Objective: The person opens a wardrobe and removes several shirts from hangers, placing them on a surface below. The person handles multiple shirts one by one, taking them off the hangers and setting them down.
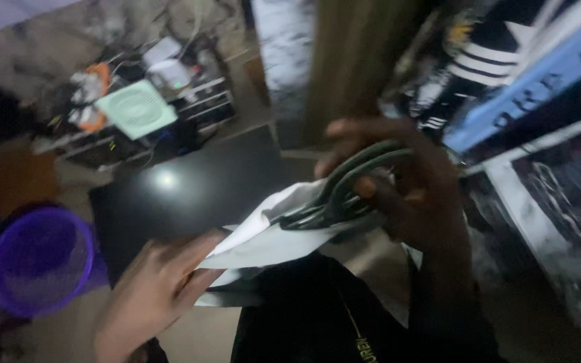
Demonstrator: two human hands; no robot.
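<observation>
Dim cluttered room, dark surface (189, 191) below. Right hand (405, 195) gripping scissors (344, 188) mid-cut into white cloth (270, 232), left hand (152, 289) pinching its edge; cut barely started.

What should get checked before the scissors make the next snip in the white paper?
1. Right hand has fingers through the scissors handles: ok.
2. Left hand holds the white sheet by its edge: ok.
3. Left fingers away from the blades: ok, they sit at the far end of the sheet.
4. Blades actually around the sheet's edge: cannot tell, the picture is blurred.
5. Light good enough to see the cut: not ok, the room is dim.
6. Purple basket out of the way: ok, it sits off to the left.
</observation>
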